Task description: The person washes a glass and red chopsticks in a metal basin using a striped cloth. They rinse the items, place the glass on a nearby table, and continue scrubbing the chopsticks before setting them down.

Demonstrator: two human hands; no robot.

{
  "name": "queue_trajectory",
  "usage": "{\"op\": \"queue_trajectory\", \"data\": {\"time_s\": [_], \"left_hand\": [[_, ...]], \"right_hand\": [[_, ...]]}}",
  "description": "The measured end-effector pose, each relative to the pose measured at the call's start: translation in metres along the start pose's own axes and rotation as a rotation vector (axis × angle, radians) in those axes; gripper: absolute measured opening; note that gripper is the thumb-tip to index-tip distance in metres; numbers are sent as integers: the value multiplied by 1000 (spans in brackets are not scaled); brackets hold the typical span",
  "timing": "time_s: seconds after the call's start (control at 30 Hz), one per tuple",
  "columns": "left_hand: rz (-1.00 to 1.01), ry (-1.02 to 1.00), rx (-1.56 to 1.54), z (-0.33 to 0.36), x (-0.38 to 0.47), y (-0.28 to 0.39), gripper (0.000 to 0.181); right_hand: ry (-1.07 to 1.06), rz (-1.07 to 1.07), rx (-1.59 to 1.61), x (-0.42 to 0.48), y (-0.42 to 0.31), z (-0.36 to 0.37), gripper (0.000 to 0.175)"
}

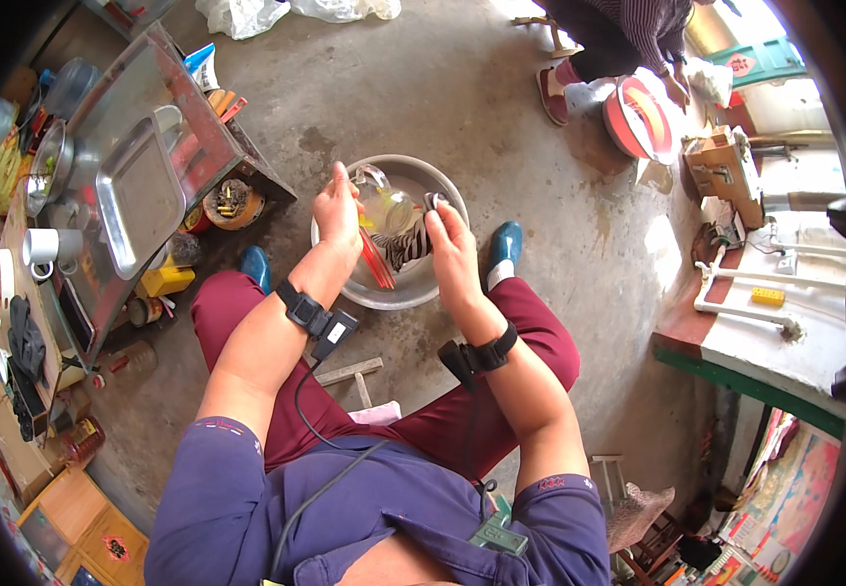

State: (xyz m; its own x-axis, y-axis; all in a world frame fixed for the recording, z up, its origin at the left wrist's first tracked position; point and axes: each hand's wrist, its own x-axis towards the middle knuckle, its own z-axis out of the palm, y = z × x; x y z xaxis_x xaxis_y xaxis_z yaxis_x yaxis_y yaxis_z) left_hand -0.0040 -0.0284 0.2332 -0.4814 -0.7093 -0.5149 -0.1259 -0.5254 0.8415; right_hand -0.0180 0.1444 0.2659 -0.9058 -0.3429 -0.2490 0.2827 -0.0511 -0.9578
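My left hand (338,209) is over the left side of a metal basin (391,299), thumb raised and fingers partly curled. A bundle of red sticks (381,265), perhaps chopsticks, runs down from beside its wrist; whether the hand grips them is hidden. Over the basin's right side, my right hand (452,245) pinches a black-and-white striped cloth (409,247), whose lower part hangs toward the sticks. Clear glassware (398,212) lies inside the basin beyond the cloth, partly in water.
A glass-topped table (130,95) at left bears a metal tray (141,194) and white mugs (42,247). At upper right, another person bends over a pink basin (639,121). White pipes (748,308) cross the ledge at right. Beneath me is a low wooden stool (353,372).
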Motion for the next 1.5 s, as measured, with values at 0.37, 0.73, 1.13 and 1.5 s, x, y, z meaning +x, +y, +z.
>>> {"op": "queue_trajectory", "data": {"time_s": [0.37,0.73,1.13,1.5], "left_hand": [[47,-177,-25,-3,-9,-9,33],[-360,-354,-148,-10,-46,-27,24],[-263,-380,-58,-28,-46,-31,27],[1105,-271,923,-27,-66,1,49]], "right_hand": [[182,72,227,26,23,1,30],[221,-800,-1068,13,-7,20,29],[-11,235,-67,60,29,16,46],[240,380,662,37,31,36,33]]}}
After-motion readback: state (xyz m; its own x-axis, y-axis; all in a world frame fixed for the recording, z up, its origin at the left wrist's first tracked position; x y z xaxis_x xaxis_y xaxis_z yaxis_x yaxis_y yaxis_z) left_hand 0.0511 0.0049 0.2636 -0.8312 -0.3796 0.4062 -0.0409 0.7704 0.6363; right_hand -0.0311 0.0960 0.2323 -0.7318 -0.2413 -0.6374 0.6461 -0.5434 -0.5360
